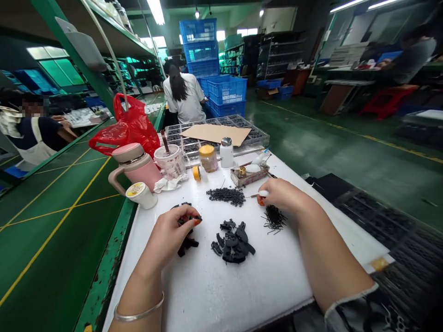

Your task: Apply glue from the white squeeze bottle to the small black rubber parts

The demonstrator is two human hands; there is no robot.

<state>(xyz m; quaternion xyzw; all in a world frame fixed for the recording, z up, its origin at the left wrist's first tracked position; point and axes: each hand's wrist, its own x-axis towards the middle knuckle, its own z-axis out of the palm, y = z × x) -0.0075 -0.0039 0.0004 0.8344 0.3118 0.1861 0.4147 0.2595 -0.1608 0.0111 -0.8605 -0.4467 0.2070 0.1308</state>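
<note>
My left hand [176,230] is closed, thumb against fingers, on a small black plastic part [198,218]. Below and behind it lie more black parts [188,244], partly covered by the hand. My right hand [282,196] is closed around a thin tool with a white handle [263,193]; its slim tip points left toward a heap of tiny black pieces [226,196]. Just under the right hand is a bunch of thin black pins [275,219]. Between both hands, nearer me, sits a pile of curved black plastic parts [235,244].
On the white tabletop [221,295] stand a pink mug [138,166], a lidded white cup [141,195], a yellow-lidded jar [208,159], a white bottle [226,153] and a small box [249,174]. Behind are compartment trays under cardboard [216,133]. A green conveyor [62,216] runs left; people sit nearby.
</note>
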